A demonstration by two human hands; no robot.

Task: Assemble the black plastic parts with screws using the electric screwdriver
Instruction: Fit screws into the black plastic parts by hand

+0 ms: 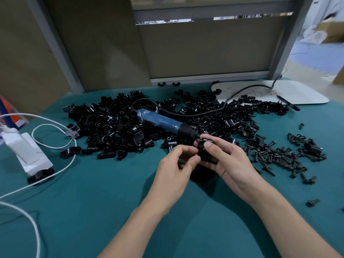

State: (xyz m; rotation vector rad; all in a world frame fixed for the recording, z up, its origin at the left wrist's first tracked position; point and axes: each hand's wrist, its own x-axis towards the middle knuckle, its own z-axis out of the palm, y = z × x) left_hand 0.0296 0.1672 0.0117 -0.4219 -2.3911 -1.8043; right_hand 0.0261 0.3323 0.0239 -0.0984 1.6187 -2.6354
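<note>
Just beyond your hands, the blue electric screwdriver [162, 121] lies idle on the heap of black plastic parts [111, 127]. Your left hand [176, 162] pinches the near edge of a glossy, rounded black part [202, 152] that your right hand [225, 159] grips, with a screw [200, 140] standing in its top. You look to be seating screws by hand, so the next move is picking up the screwdriver. Loose screws [279, 155] lie to the right.

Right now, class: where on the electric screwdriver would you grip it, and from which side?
Grip the electric screwdriver round its blue barrel, from above: it lies flat on the black parts, its cord leaving the far end.
</note>
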